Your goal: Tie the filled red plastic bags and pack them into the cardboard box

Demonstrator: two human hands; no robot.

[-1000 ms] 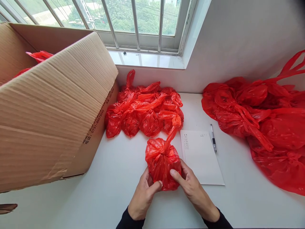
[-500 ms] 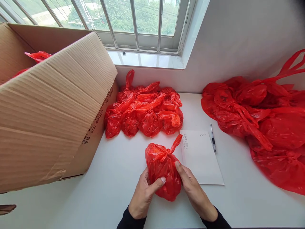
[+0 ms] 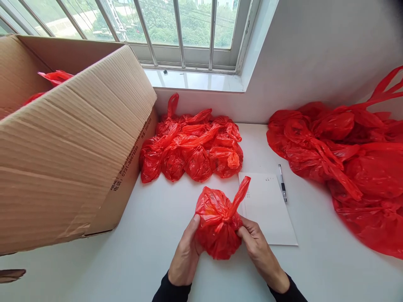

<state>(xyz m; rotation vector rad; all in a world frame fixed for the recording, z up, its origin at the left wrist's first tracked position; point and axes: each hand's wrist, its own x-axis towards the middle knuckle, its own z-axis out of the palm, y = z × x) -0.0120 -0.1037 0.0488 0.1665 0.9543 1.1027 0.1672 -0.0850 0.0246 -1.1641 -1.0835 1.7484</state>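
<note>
A knotted red plastic bag (image 3: 218, 228) is held between my two hands over the white table (image 3: 141, 260). Its twisted handle end sticks up toward the upper right, and its contents are hidden by the plastic. My left hand (image 3: 186, 249) cups the bag's left side, thumb along the top edge. On the right side, my right hand (image 3: 256, 247) pinches the plastic between thumb and fingers. Just beyond the bag lies a sheet of paper (image 3: 270, 218) with small handwriting, partly covered by the bag and my right hand. A pen (image 3: 282, 183) rests along the paper's right edge.
Several tied red bags (image 3: 192, 147) sit clustered against the wall below the window. At the left stands a large open cardboard box (image 3: 72, 155) with red plastic inside. A big heap of red bags (image 3: 352, 163) fills the right side. Metal bars (image 3: 178, 33) cross the window.
The bag has turned and tilted in my hands, bringing its knot toward me. My left thumb has moved from the bag's front to its left edge; my right fingers now pinch the side.
</note>
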